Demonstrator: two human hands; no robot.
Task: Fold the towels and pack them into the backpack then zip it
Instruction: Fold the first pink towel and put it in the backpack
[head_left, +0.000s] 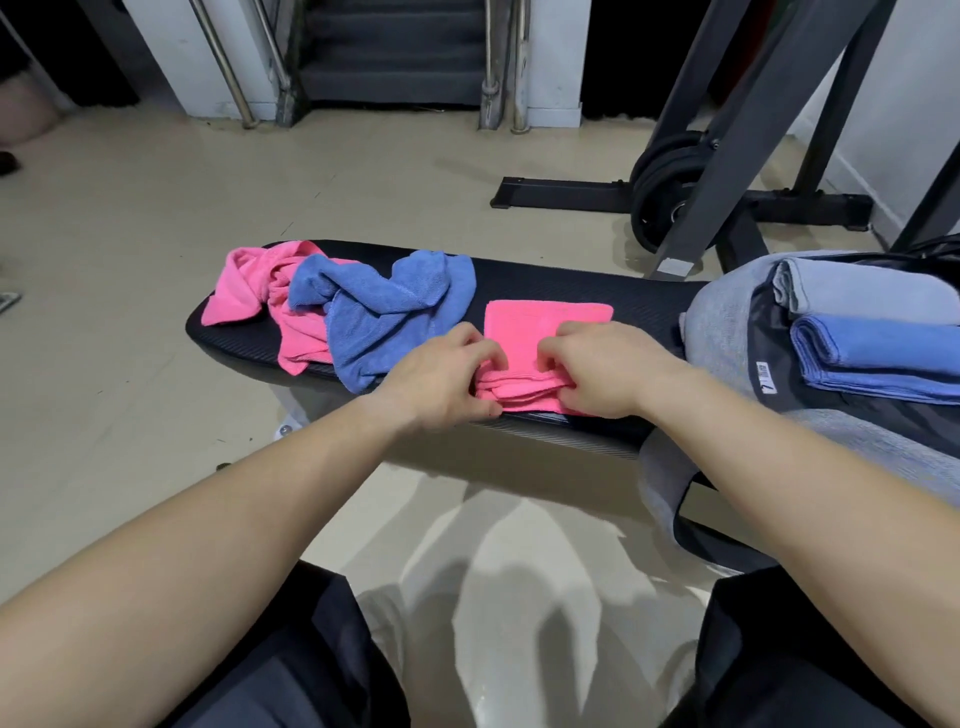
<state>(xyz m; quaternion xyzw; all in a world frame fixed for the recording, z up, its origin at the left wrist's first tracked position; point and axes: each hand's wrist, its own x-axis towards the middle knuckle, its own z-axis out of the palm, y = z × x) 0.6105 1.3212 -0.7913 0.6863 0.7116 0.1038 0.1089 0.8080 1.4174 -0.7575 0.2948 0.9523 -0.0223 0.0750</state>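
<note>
A folded pink towel (545, 327) lies on the black padded bench (571, 288). My left hand (441, 374) and my right hand (608, 369) both pinch its near edge, fingers curled into the bunched layers. To the left sit a crumpled blue towel (379, 312) and a crumpled pink towel (260, 296), partly under the blue one. At the right, the grey backpack (722, 322) lies open with a folded grey towel (857, 291) and a folded blue towel (878, 358) inside.
A dark weight rack (727, 171) with black plates (665, 192) stands behind the bench at the right. Stairs (395, 52) with metal rails rise at the back. The beige tiled floor (130, 415) spreads to the left; my knees are below.
</note>
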